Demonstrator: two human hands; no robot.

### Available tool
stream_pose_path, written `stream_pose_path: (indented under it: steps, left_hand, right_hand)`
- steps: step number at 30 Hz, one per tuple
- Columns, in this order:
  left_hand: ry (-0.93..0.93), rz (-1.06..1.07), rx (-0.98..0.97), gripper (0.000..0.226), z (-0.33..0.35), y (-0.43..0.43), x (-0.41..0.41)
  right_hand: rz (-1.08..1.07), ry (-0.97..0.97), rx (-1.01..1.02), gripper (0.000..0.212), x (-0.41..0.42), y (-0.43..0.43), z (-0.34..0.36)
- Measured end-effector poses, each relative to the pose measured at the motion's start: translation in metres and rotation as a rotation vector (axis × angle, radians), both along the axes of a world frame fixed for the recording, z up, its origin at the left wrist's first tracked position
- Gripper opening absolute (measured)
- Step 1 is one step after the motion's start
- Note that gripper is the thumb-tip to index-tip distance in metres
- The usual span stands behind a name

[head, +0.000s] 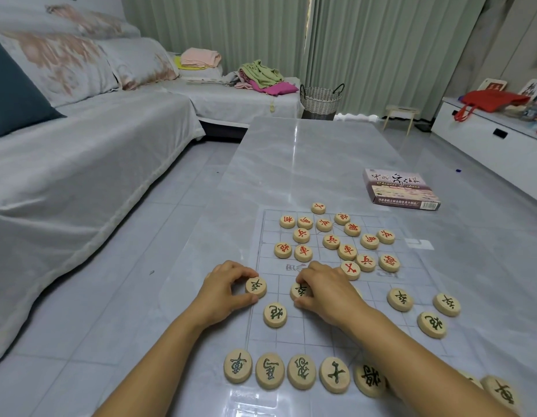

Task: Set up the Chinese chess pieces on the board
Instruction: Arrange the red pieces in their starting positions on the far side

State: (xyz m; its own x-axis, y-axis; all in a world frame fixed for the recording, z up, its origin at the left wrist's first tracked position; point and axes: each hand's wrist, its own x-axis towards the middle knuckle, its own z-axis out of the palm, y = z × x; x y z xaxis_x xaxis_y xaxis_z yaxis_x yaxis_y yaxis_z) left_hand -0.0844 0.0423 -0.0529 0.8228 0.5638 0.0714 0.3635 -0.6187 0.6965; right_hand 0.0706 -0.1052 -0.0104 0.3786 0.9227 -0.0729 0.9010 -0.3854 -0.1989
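Note:
A clear plastic chess board [321,332] lies on the glossy grey table. My left hand [225,291] pinches a green-marked soldier piece [256,286] at the board's left edge. My right hand [327,291] grips a second green-marked soldier piece [300,291] a little to the right. Several green-marked pieces stand in a row [301,371] along the near edge, with a cannon piece [275,315] and others [399,299] above them. Red-marked pieces [331,241] lie scattered over the far half.
The chess box [401,189] lies on the table beyond the board at the right. A covered sofa [80,164] runs along the left, a woven basket [321,100] stands past the table, and a white cabinet [495,139] is at the right.

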Motion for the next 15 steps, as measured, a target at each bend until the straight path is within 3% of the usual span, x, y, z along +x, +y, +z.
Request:
stream_pose_path:
  steps: [15]
  left_hand:
    - [-0.027, 0.007, 0.030, 0.035, -0.0036, -0.0002, -0.0004]
  right_hand:
    - [-0.007, 0.069, 0.031, 0.044, -0.0011, -0.0020, 0.0016]
